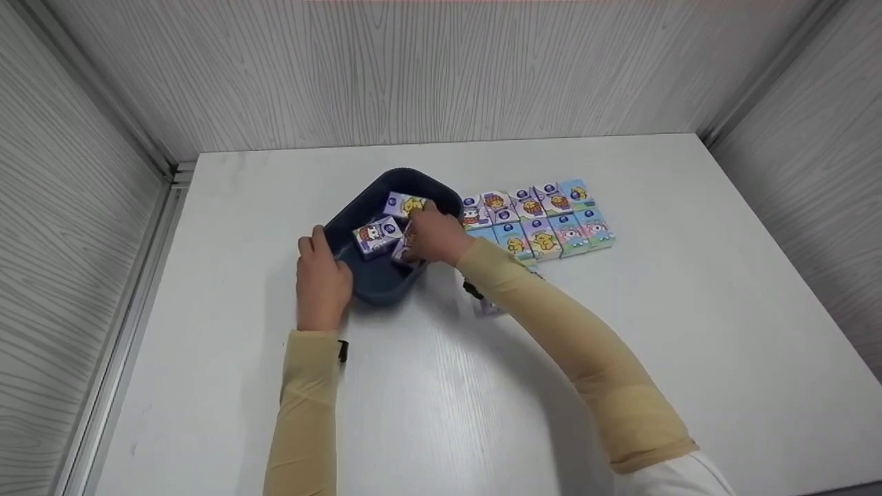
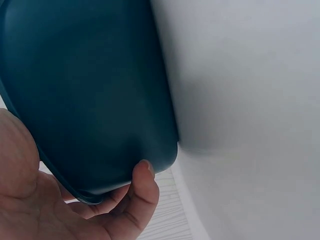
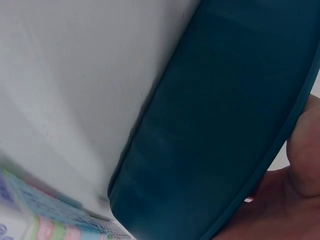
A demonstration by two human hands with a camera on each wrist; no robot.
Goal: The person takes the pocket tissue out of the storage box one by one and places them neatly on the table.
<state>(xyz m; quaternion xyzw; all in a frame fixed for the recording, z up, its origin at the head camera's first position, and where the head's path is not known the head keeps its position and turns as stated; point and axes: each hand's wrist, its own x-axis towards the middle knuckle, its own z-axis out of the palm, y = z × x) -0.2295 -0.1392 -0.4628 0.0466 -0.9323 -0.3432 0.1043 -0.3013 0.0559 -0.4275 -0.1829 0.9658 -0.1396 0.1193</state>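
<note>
A dark blue-green plastic bin stands on the table with several small cartoon-printed packs inside. My left hand grips the bin's left side; in the left wrist view its fingers curl round the rim and wall. Reaching over the opposite rim, my right hand holds a purple-and-white pack, partly hidden under its fingers. Beside it in the bin lie a white-and-purple pack and a pack with a yellow figure. The right wrist view mostly shows the bin's outer wall.
Two rows of similar packs lie side by side to the right of the bin, partly behind the right hand. Another pack shows beneath the right forearm. Wood-grain panels border the white table at the back and sides.
</note>
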